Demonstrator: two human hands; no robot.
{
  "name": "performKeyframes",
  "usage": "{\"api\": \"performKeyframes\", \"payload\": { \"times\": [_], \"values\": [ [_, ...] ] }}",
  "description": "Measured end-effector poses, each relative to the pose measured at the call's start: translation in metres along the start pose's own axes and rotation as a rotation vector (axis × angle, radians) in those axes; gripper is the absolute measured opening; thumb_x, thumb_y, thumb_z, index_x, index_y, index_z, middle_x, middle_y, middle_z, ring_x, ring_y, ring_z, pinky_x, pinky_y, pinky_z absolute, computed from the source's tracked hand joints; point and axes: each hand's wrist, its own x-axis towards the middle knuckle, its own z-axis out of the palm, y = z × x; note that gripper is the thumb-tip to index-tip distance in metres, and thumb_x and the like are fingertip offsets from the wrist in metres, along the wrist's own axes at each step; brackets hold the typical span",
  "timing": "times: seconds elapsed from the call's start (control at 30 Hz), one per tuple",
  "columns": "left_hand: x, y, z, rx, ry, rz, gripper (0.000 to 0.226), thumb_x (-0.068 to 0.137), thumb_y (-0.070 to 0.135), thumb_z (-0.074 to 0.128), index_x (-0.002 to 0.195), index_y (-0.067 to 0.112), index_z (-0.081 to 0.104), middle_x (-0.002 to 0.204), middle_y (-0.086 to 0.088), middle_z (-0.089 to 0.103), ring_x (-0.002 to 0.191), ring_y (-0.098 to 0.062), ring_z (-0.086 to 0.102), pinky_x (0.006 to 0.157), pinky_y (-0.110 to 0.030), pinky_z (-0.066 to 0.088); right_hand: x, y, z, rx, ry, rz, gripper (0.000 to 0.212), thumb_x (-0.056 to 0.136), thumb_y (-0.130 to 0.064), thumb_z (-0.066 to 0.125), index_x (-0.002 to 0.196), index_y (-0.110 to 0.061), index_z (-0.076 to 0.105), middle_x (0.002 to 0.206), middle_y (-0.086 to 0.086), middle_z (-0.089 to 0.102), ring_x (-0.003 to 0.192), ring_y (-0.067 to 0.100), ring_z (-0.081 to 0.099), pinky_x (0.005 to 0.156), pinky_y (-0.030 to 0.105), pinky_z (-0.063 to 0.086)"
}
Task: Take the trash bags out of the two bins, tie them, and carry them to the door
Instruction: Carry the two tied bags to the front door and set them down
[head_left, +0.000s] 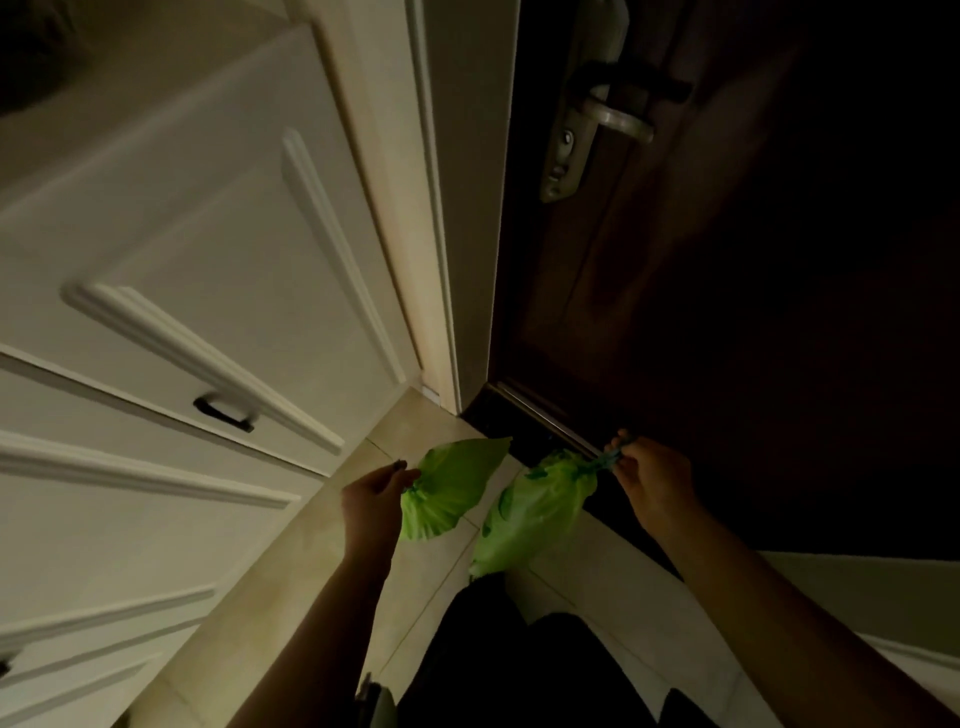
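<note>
Nearest the camera, two bare forearms reach forward and down over the person's dark-clothed legs (519, 670). The left hand (371, 493) is curled at the gathered neck of a green trash bag (449, 493), its fingertips pinching the bunched plastic where it narrows; the body of that bag fans out to the right of the hand and slightly beyond it. The right hand (652, 480) is also closed, its fingers pinching the twisted, darker top of a second green trash bag (535, 512), which hangs down and to the left of the hand, back toward the person's legs. The two bags hang close together between the hands, the left one a little farther out; whether they touch each other cannot be told in the dim light.

Beneath both hands lies a pale tiled floor (311, 571). Left of the left hand and rising beyond it stands a white panelled cabinet (182, 260) with a small dark pull handle (224, 413). Just past the right hand runs a dark threshold strip (540, 421) at the foot of a dark wooden door (727, 312). Farther up, well beyond both hands, a metal lever handle (613, 117) sits on its plate on that door, and a pale door frame (447, 208) separates door and cabinet.
</note>
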Motion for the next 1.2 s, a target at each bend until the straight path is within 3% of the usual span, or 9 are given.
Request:
{"api": "performKeyframes", "payload": {
  "times": [0.1,0.27,0.43,0.53,0.63,0.77,0.9,1.1,1.2],
  "values": [
    [0.014,-0.003,0.010,-0.033,0.040,-0.062,0.025,0.081,0.008,0.069,0.105,0.001,0.072,0.106,-0.015,0.072,0.100,-0.027,0.066,0.097,-0.043,0.051,0.019,-0.006,0.009,-0.047,-0.031,0.003,0.016,0.089,0.005,0.049,0.087,-0.003,0.063,0.085,0.008,0.062,0.082,0.014,0.060,0.073,0.024,0.049],
    [0.040,-0.012,0.029,-0.069,0.124,-0.151,0.025,0.080,0.008,0.070,0.103,0.000,0.072,0.100,-0.016,0.073,0.099,-0.029,0.067,0.095,-0.043,0.052,0.059,-0.013,0.023,-0.196,-0.072,0.002,0.024,0.094,-0.009,0.052,0.072,-0.008,0.060,0.077,0.007,0.059,0.074,0.014,0.057,0.068,0.023,0.046],
    [0.054,-0.029,0.054,-0.214,0.221,-0.257,0.026,0.082,0.005,0.068,0.106,-0.004,0.069,0.088,-0.013,0.071,0.092,-0.027,0.066,0.088,-0.039,0.052,0.101,-0.014,0.032,-0.282,-0.094,0.052,0.026,0.095,-0.011,0.052,0.070,-0.009,0.058,0.073,0.005,0.057,0.070,0.010,0.054,0.056,0.013,0.047],
    [0.069,-0.039,0.066,-0.450,0.311,-0.366,0.026,0.085,0.003,0.065,0.110,-0.006,0.065,0.092,-0.018,0.070,0.093,-0.027,0.066,0.089,-0.039,0.052,0.124,-0.005,0.035,-0.349,-0.114,0.088,0.024,0.094,-0.007,0.053,0.070,-0.008,0.059,0.075,0.006,0.057,0.074,0.012,0.055,0.066,0.019,0.047],
    [0.087,-0.056,0.075,-0.581,0.368,-0.423,0.026,0.088,0.002,0.061,0.113,-0.004,0.063,0.091,-0.013,0.070,0.095,-0.023,0.065,0.087,-0.036,0.050,0.149,0.011,0.037,-0.476,-0.130,0.076,0.023,0.092,-0.007,0.055,0.071,-0.008,0.062,0.077,0.006,0.061,0.078,0.017,0.058,0.066,0.021,0.046],
    [0.111,-0.081,0.083,-0.549,0.402,-0.416,0.024,0.089,0.004,0.059,0.112,0.000,0.065,0.089,-0.010,0.070,0.092,-0.020,0.065,0.082,-0.032,0.050,0.181,0.032,0.051,-0.526,-0.155,0.087,0.024,0.092,-0.006,0.054,0.070,-0.008,0.061,0.076,0.008,0.060,0.072,0.013,0.057,0.066,0.021,0.046],
    [0.137,-0.097,0.089,-0.467,0.387,-0.382,0.022,0.090,0.005,0.057,0.110,0.002,0.066,0.090,-0.012,0.071,0.086,-0.017,0.066,0.072,-0.027,0.050,0.209,0.044,0.073,-0.532,-0.181,0.100,0.022,0.095,-0.007,0.051,0.074,-0.008,0.059,0.078,0.006,0.059,0.075,0.011,0.056,0.087,0.030,0.046],
    [0.175,-0.118,0.103,-0.390,0.352,-0.382,0.025,0.088,0.005,0.061,0.111,-0.001,0.067,0.097,-0.016,0.071,0.093,-0.021,0.066,0.083,-0.035,0.052,0.265,0.070,0.105,-0.798,-0.248,0.024,0.031,0.094,-0.016,0.053,0.064,-0.015,0.061,0.071,0.005,0.060,0.084,0.026,0.058,0.097,0.052,0.046],
    [0.192,-0.127,0.111,-0.378,0.350,-0.388,0.027,0.086,0.004,0.063,0.112,-0.003,0.066,0.101,-0.017,0.070,0.095,-0.023,0.065,0.082,-0.035,0.051,0.284,0.077,0.124,-0.797,-0.245,0.037,0.031,0.095,-0.017,0.052,0.065,-0.014,0.060,0.074,0.005,0.059,0.088,0.026,0.057,0.098,0.049,0.046]
  ]
}}
